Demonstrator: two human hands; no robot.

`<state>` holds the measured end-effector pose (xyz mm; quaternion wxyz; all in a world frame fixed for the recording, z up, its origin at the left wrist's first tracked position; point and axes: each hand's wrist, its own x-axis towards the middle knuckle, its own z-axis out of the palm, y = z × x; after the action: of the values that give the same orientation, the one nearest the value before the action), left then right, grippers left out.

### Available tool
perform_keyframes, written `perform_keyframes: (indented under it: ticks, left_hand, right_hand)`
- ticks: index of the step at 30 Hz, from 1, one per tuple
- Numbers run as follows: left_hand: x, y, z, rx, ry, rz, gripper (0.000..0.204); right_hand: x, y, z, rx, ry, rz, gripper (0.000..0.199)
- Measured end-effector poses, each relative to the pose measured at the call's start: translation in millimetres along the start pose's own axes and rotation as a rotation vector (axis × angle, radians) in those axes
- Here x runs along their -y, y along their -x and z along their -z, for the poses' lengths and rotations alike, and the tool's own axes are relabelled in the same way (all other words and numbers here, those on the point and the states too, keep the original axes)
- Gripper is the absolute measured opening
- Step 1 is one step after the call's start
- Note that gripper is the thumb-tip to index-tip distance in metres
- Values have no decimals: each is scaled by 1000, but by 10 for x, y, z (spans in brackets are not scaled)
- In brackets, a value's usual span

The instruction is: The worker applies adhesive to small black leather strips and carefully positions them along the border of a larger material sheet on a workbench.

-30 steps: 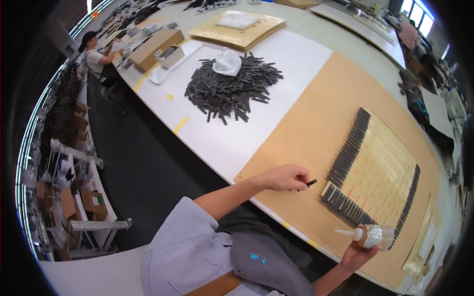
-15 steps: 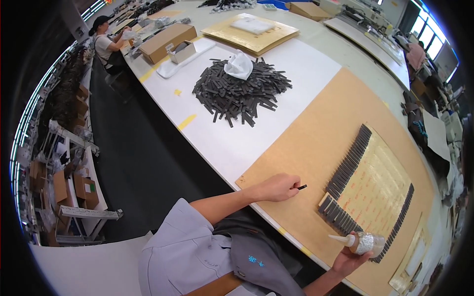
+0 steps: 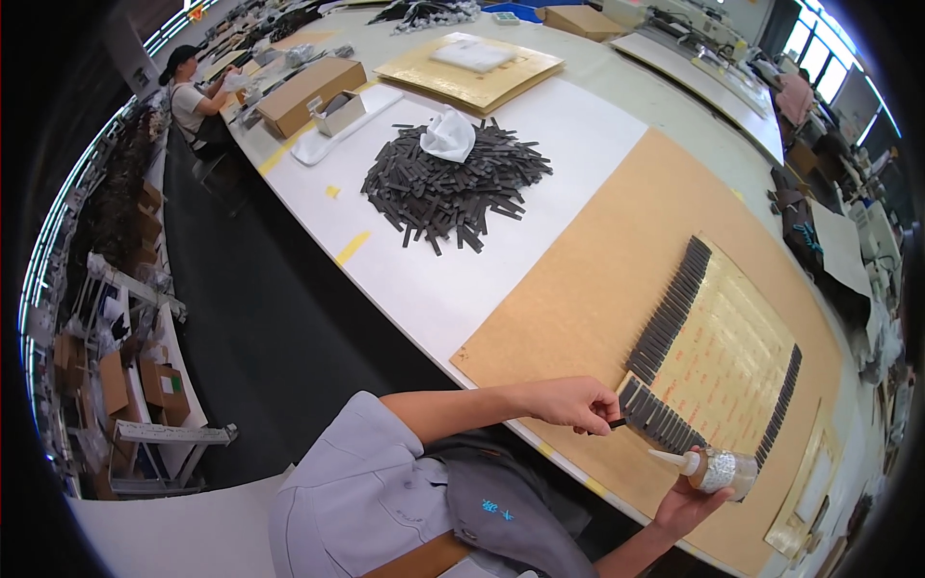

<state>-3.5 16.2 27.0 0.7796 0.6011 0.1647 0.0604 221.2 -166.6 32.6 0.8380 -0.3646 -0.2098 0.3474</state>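
Observation:
Between the fingertips of my left hand [image 3: 576, 402] is a short black strip [image 3: 618, 423], close to the near left corner of a yellowish board [image 3: 737, 337]. My right hand [image 3: 690, 507] is wrapped round a glue bottle [image 3: 727, 472] with silvery wrapping. It lies tilted on its side, its pale pointed nozzle [image 3: 669, 459] aimed left toward the strip. Rows of black strips [image 3: 672, 306] line the board's left, near and right edges. The bottle hides part of the near right corner.
Farther off, a heap of loose black strips [image 3: 424, 197] lies on white sheeting, a crumpled white cloth [image 3: 449, 135] on top. Behind it are stacked yellowish boards [image 3: 462, 85] and a cardboard box [image 3: 313, 94]. A brown sheet [image 3: 540, 328] lies under the board. Another person [image 3: 196, 101] sits far left.
My left hand has moved right and nearer with the black strip, toward the bottle's nozzle. My right hand keeps hold of the bottle. The whole view has shifted slightly.

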Motion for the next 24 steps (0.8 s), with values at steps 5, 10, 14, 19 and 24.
perform_keyframes:
  ticks: [5,10,14,19,24]
  left_hand:
    - [-43,-56,-51,-27,-60,-62,15]
    - [-72,-101,-80,26,-9,-43,15]
    - [-46,-70,-41,22,12,-58,15]
    - [-53,-42,-42,20,-8,-48,14]
    - [-3,-50,-71,-28,-61,-44,14]
  right_hand:
    - [0,-21,-8,15,-36,-33,67]
    - [55,31,-79,-14,-39,-24,66]
    - [15,-34,-86,26,-48,-50,65]
    - [-5,-25,-108,-16,-104,-29,65]
    - [55,37,30,84,-87,-51,64]
